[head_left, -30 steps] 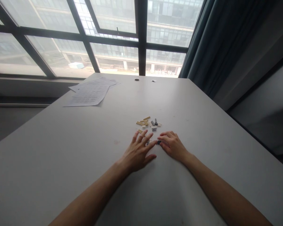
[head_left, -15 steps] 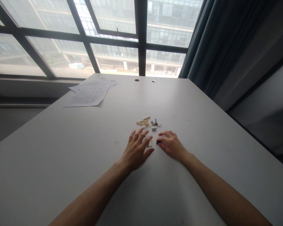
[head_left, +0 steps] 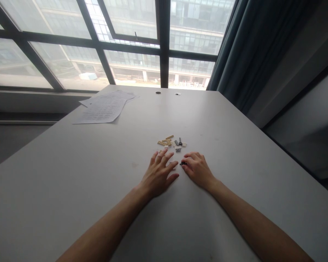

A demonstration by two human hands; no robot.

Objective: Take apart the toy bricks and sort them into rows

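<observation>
My left hand (head_left: 160, 174) hovers or rests on the table with its fingers spread, and I see nothing gripped in it. A white building brick plate (head_left: 172, 165) lies beyond its thumb and index finger, partly hidden by them. My right hand (head_left: 198, 166) pinches a small black building brick (head_left: 183, 163) between thumb and fingers, just right of that white plate. Ahead of both hands lies a small pile of pieces: tan bricks (head_left: 164, 143) on its left, grey bricks (head_left: 176, 142) and a white brick (head_left: 184, 145) on its right.
A white table (head_left: 98, 160) spreads under everything. Printed papers (head_left: 104, 107) overlap at its far left. Two round cable holes, one a dark hole (head_left: 158, 93), sit near the far edge. Windows stand behind, and a dark curtain (head_left: 251, 47) hangs at the right.
My right hand has closed its fingers slightly more around the black brick and shifted it a little left. My left index finger now covers more of the white plate.
</observation>
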